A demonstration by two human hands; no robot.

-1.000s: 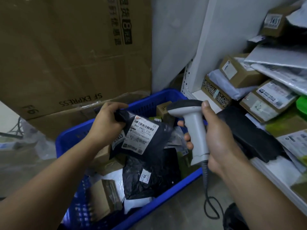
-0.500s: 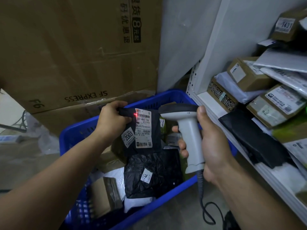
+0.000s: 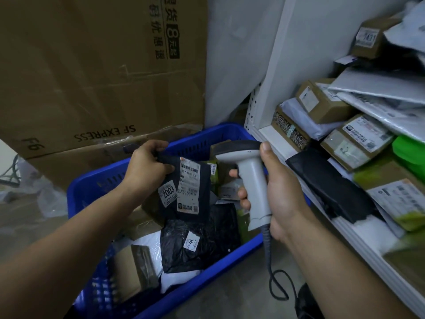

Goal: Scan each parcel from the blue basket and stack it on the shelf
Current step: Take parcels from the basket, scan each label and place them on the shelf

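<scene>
Beside shelf (image 3: 264, 131), left hand (image 3: 147, 166) pinches black parcel (image 3: 195, 203) above basket (image 3: 92, 180); right hand (image 3: 280, 192) grips scanner (image 3: 250, 180).

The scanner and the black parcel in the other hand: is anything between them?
In the head view, nothing blocks the gap between scanner and held black parcel; basket parcels lie behind and below.

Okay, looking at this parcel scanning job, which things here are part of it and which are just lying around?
Part of the job:
- black parcel in the left hand
- scanner in the right hand
- blue basket with more parcels
- shelf holding stacked parcels

Just lying about:
- big cardboard box behind the basket
- clear plastic wrap on the floor, left
</scene>
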